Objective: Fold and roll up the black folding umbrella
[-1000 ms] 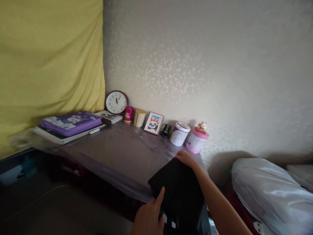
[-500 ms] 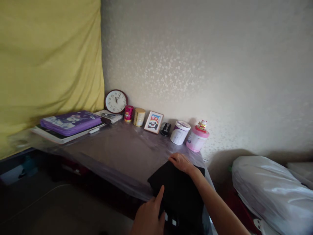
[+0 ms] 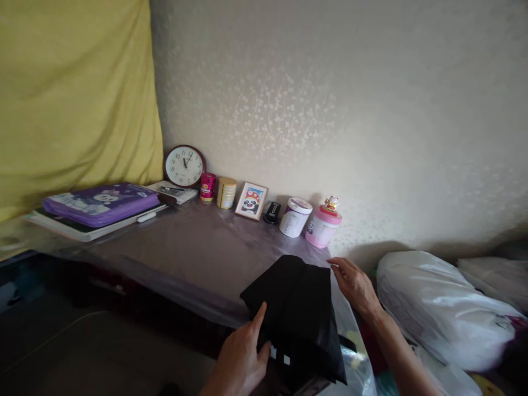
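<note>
I'm seemingly steadying the black bag (image 3: 299, 308), left hand (image 3: 243, 352) clamped on it; my open right hand (image 3: 357, 287) likely needs a hold.

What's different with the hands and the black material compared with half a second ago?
The right hand has moved off the top of the black material to its right edge; whether a fingertip touches there, I can't tell. The material's far edge is now uncovered. The view has shifted slightly. Unchanged: the left hand at the material's near-left edge, and the clock, picture frame and purple case in place.
</note>
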A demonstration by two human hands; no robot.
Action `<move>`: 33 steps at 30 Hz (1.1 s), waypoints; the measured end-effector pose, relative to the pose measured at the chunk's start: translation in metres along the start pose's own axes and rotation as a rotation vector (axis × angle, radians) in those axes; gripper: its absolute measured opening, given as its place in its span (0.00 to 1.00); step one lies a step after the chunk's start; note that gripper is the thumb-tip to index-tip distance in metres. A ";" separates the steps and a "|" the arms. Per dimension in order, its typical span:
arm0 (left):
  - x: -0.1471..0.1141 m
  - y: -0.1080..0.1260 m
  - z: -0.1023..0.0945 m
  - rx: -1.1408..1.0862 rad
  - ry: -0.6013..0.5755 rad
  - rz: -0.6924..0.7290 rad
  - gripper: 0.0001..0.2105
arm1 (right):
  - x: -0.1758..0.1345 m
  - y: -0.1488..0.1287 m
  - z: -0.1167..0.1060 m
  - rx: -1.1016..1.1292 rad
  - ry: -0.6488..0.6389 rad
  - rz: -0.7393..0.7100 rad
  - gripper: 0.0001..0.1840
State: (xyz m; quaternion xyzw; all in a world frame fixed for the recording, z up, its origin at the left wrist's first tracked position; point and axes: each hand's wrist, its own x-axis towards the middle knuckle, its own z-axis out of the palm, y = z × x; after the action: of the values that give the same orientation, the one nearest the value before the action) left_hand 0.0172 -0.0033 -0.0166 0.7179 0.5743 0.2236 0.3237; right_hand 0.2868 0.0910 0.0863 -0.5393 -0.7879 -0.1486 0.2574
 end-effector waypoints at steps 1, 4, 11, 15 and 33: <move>0.000 0.000 -0.001 0.005 -0.003 0.000 0.32 | -0.011 0.002 -0.003 0.006 -0.008 -0.004 0.15; 0.000 0.002 -0.003 0.026 -0.010 -0.011 0.32 | -0.039 0.001 -0.005 0.063 -0.058 -0.069 0.18; 0.000 0.002 -0.004 0.039 -0.016 -0.015 0.32 | -0.062 -0.029 -0.006 0.195 -0.172 -0.225 0.25; 0.001 0.001 -0.004 0.024 -0.018 -0.011 0.31 | -0.058 -0.036 -0.005 0.236 -0.209 -0.266 0.22; 0.002 -0.003 0.000 -0.016 0.009 0.059 0.31 | 0.016 -0.098 0.071 0.362 0.019 -0.261 0.14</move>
State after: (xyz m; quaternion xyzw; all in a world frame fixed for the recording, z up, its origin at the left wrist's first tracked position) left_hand 0.0159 -0.0008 -0.0188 0.7310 0.5524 0.2408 0.3202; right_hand 0.1741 0.1028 0.0414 -0.3764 -0.8624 -0.0418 0.3360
